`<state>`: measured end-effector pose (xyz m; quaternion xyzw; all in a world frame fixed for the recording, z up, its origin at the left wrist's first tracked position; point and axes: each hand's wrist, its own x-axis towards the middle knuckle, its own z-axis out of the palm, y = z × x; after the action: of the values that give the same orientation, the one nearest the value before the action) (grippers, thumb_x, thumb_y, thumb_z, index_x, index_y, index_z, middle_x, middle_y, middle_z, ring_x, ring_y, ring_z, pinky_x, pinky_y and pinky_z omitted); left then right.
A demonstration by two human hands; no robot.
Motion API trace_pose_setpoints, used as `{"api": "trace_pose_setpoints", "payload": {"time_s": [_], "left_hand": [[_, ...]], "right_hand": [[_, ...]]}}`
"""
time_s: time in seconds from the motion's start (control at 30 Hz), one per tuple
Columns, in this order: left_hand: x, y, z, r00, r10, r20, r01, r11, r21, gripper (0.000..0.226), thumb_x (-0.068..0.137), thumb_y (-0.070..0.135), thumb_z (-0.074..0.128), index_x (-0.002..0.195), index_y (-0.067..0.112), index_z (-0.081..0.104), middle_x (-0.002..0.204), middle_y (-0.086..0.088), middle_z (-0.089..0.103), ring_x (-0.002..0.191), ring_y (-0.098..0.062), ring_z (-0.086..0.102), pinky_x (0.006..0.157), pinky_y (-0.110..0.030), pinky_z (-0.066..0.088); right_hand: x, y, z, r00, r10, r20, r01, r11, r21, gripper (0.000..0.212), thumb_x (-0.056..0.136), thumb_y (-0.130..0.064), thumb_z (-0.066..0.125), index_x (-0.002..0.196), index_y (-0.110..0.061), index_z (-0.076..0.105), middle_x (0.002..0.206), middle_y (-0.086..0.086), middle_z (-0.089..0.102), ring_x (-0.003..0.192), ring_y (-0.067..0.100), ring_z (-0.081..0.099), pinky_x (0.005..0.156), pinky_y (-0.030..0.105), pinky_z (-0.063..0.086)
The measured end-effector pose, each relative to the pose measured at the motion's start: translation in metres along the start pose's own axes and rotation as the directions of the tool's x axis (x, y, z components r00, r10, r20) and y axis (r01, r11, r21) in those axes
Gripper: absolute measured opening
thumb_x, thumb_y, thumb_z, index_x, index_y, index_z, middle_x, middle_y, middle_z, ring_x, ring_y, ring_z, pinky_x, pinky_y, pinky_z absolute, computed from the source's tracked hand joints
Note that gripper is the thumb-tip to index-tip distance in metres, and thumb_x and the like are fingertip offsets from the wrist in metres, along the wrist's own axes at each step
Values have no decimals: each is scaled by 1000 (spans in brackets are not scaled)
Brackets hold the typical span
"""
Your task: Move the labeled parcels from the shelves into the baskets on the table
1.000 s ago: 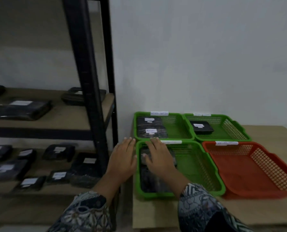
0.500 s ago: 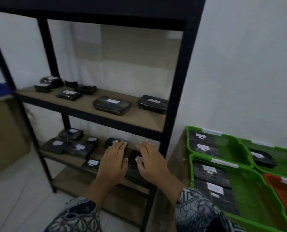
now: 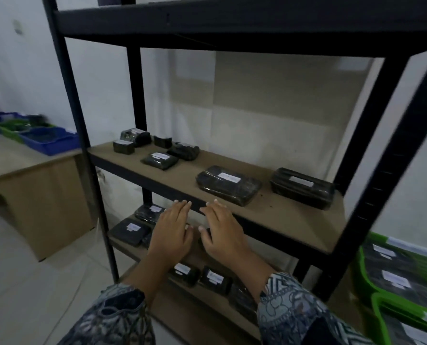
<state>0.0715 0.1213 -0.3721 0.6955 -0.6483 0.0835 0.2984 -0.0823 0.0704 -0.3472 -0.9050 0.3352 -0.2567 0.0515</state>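
Since both your hands are empty right now, you've got a free pick, so here's my take. Your left hand [image 3: 172, 232] and right hand [image 3: 223, 232] are flat, fingers straight, palms down, hanging just in front of the middle shelf [image 3: 282, 217]. The fingertips line up with its dark front rail, but I can't tell if they actually touch it. Nothing is gripped in either one.

Closest grab is the big wrapped parcel [image 3: 228, 185], lying on the middle shelf just past your right fingertips. A second big parcel [image 3: 302, 188] lies further right on the same shelf, and a cluster of small parcels [image 3: 159, 161] sits toward its back-left corner. More parcels [image 3: 130, 231] are on the board below the middle shelf, partly hidden by your hands. The green baskets [image 3: 362, 262] are off to the right of the middle shelf and lower, with some labelled parcels in them.

Handling-wise, they're all in shiny black film with a white label on top, so I'd guess a slick skin with a bit of loose wrap. The big one looks like a firm block, probably not heavy but bulky enough for two hands. Take it by the long sides, fingers under and thumbs on top, rather than pinching the film, which could slip or tear. Keep the label up so you can match it to a basket.
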Motion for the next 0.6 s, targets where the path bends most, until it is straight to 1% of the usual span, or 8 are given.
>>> {"api": "trace_pose_setpoints", "payload": {"time_s": [0.17, 0.27, 0.33, 0.43, 0.53, 0.6], "left_hand": [[42, -53, -10, 998, -50, -34, 52, 997, 61, 54, 89, 30, 43, 137, 6, 42, 141, -13, 44, 134, -26, 35, 109, -41, 29], [63, -85, -19, 997, -73, -36, 76, 995, 70, 56, 88, 32, 38, 135, 3, 44, 138, -14, 47, 131, -29, 39, 105, -42, 34], [75, -106, -23, 996, -83, -33, 85, 994, 70, 60, 85, 36, 34, 135, 4, 44, 137, -14, 47, 129, -28, 40, 104, -43, 36], [97, -139, -27, 997, -70, -38, 72, 996, 55, 60, 86, 38, 34, 135, 6, 43, 136, -12, 47, 127, -27, 41, 103, -43, 37], [126, -174, -28, 999, -41, -28, 42, 998, 37, 54, 86, 31, 43, 135, 7, 43, 135, -12, 47, 124, -27, 45, 102, -43, 38], [147, -199, -27, 1000, -11, -8, 12, 1000, 27, 54, 86, 29, 45, 135, 7, 43, 135, -12, 47, 121, -27, 47, 100, -42, 40]], "right_hand": [[66, -12, 19, 998, -18, 53, 18, 1000, 15, 50, 96, -31, 43, 143, -16, 33, 153, 6, 28, 145, 19, 14, 118, 39, 21], [99, -21, 30, 999, -31, 36, 29, 999, 37, 48, 97, -31, 43, 141, -14, 35, 152, 7, 29, 145, 20, 15, 117, 40, 22], [119, -26, 39, 998, -27, 52, 25, 999, 37, 49, 97, -31, 43, 142, -14, 35, 152, 7, 28, 145, 20, 14, 118, 38, 19], [156, -30, 54, 997, 25, 72, -29, 998, 49, 50, 97, -33, 42, 143, -14, 32, 153, 7, 27, 145, 21, 14, 117, 36, 21], [193, -31, 73, 990, 109, 84, -112, 993, 24, 53, 97, -37, 41, 145, -17, 30, 154, 7, 24, 144, 22, 16, 116, 40, 24], [216, -31, 84, 983, 169, 69, -169, 986, -12, 54, 97, -40, 40, 144, -18, 29, 155, 6, 23, 144, 22, 16, 115, 43, 26]]}}
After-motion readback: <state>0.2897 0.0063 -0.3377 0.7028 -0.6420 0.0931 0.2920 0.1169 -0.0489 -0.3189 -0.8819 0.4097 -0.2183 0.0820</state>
